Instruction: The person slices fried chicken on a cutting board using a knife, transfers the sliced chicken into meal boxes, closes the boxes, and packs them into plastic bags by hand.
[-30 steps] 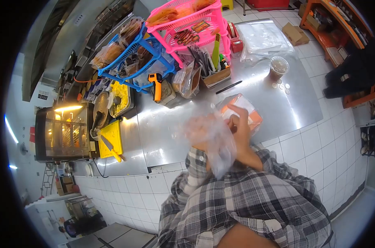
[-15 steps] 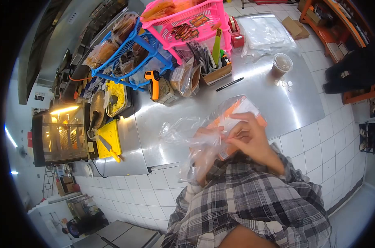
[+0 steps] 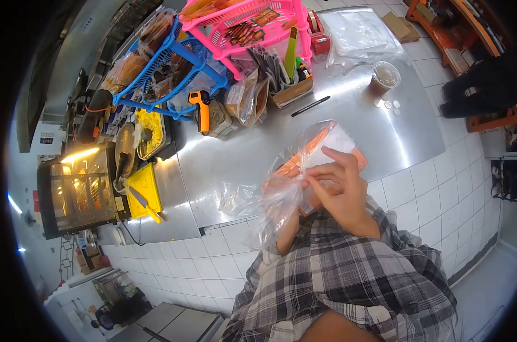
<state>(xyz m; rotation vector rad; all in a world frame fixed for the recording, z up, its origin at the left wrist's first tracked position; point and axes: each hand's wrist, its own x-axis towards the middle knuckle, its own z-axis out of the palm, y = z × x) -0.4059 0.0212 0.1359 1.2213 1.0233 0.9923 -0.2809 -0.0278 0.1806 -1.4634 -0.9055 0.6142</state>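
Observation:
Both my hands are at the gathered neck of a clear plastic bag [image 3: 278, 208]. Inside the bag lies an orange and white box [image 3: 339, 141], tilted near the table's front edge. My left hand [image 3: 289, 219] is closed round the bunched plastic and partly covered by its loose end. My right hand [image 3: 346, 191] pinches the neck between thumb and fingers, just above the box. Loose plastic spreads to the left over the steel table.
A black pen [image 3: 311, 106], a lidded cup [image 3: 383, 78] and several coins [image 3: 387, 105] lie beyond the box. At the left are an orange infrared thermometer [image 3: 202, 111], a yellow cutting board [image 3: 145, 191] and a knife [image 3: 144, 204]. Blue [image 3: 181, 94] and pink baskets [image 3: 224, 28] stand behind.
My fingers have drawn together at the bag's neck, which looks more tightly bunched. The loose plastic hangs lower over my left hand. The view has shifted slightly.

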